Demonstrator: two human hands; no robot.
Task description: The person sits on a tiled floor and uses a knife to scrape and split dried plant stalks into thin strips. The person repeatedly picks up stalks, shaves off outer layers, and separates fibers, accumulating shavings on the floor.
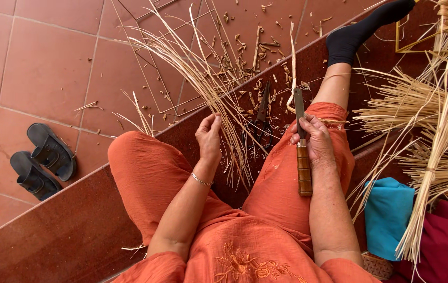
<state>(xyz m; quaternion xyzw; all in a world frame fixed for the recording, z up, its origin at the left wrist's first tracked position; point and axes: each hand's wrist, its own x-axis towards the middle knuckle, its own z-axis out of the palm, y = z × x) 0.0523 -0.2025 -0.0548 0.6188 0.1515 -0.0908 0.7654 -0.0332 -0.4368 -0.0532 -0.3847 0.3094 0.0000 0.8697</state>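
Left hand [209, 137] pinching pale cane strips [219, 99] | right hand [314, 140] clenched around wooden-handled knife [301, 152] | we'd keep strips taut, blade angled away.

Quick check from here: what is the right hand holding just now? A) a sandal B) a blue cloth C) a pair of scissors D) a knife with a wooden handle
D: the right hand grips a knife with a wooden handle, blade pointing away, while the scissors lie on the step.
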